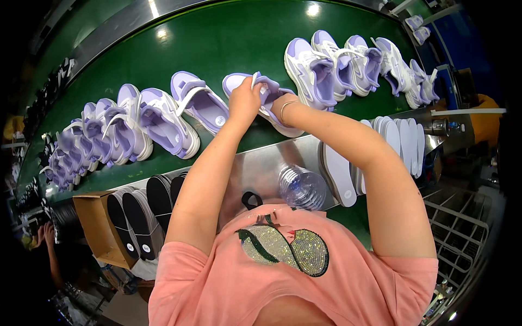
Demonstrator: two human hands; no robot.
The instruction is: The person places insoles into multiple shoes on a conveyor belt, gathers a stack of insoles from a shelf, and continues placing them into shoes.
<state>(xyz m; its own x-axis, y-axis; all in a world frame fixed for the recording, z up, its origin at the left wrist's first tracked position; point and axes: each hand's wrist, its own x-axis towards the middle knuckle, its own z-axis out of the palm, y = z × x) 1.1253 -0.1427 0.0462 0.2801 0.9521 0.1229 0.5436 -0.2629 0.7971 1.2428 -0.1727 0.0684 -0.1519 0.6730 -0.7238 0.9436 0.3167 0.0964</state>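
A purple and white sneaker (235, 81) lies before me on the green belt, its toe pointing away to the left. My left hand (246, 102) is closed on its tongue and white strap, near the opening. Into the heel end of the same shoe reaches my right hand (284, 111), whose fingers are hidden inside. Just left stands another sneaker (204, 106) with its strap folded aside and an insole with a round white sticker showing. To the right, a sneaker (310, 76) with white laces sits close to my right wrist.
Several more purple sneakers line the belt (228, 32) on both sides. Along the near metal ledge (255, 168) are a clear plastic bottle (302, 187), stacks of light insoles (340, 176), dark insoles (142, 217) and a cardboard box (92, 231). A wire rack (457, 228) stands at the right.
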